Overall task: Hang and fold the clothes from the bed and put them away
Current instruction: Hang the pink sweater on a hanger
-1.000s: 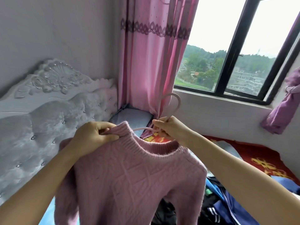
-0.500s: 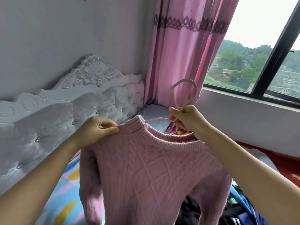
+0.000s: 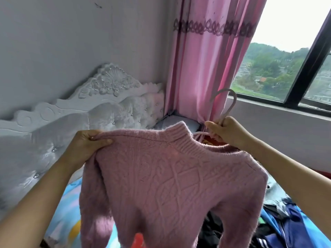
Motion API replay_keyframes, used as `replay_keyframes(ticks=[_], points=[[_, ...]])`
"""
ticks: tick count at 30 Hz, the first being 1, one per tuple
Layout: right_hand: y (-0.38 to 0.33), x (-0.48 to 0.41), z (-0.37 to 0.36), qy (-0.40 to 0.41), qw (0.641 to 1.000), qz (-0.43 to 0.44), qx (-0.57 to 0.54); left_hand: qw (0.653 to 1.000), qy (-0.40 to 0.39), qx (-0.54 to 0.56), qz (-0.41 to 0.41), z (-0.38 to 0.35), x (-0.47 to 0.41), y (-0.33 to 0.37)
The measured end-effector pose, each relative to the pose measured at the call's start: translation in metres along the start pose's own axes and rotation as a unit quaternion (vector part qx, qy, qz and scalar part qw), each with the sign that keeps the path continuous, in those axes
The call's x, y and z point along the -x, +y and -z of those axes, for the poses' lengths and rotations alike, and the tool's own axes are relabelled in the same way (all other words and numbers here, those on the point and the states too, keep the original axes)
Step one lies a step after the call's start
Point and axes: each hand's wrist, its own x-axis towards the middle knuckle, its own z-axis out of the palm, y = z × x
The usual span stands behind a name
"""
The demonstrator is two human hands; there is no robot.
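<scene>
Above bed (image 3: 68,208): sweater (image 3: 170,185) in left hand (image 3: 86,145), hanger (image 3: 234,102) in right hand (image 3: 228,134)

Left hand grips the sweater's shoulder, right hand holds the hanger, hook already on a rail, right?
No: the head view shows the hook free in the air, on no rail. The left hand does grip the sweater, the right hand the hanger.

- Centre: pink sweater (image 3: 172,185) hangs broadly, blocking direct reach to the bed (image 3: 68,212) beneath.
- Left: headboard (image 3: 80,111) stands close.
- Rear: curtain (image 3: 206,68) hangs just behind the hanger (image 3: 234,102).
- Lower right: clothes pile (image 3: 279,226) covers the bed.
- Above the sweater's collar: open air.
</scene>
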Motion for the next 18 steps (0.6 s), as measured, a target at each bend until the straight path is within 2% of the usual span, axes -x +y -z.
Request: replay_keyframes(ticks=[2, 6, 8, 13, 18], points=[[0.0, 0.008, -0.002, -0.034, 0.999, 0.021, -0.006, 1.0, 0.002, -0.007, -0.02, -0.003, 0.005, 0.019], [-0.006, 0.01, 0.006, 0.037, 0.993, 0.007, -0.111, 0.997, -0.071, -0.022, 0.018, -0.007, 0.024, 0.035], [-0.007, 0.014, 0.007, 0.04, 0.989, -0.001, -0.144, 0.995, -0.08, -0.037, 0.036, -0.01, 0.04, 0.035], [-0.015, 0.018, -0.002, 0.01, 0.992, 0.007, -0.122, 0.979, -0.077, -0.185, 0.02, -0.025, 0.06, 0.044], [-0.033, 0.039, -0.015, -0.074, 0.991, 0.054, -0.099, 0.964, -0.053, -0.262, 0.004, -0.049, 0.089, 0.062]])
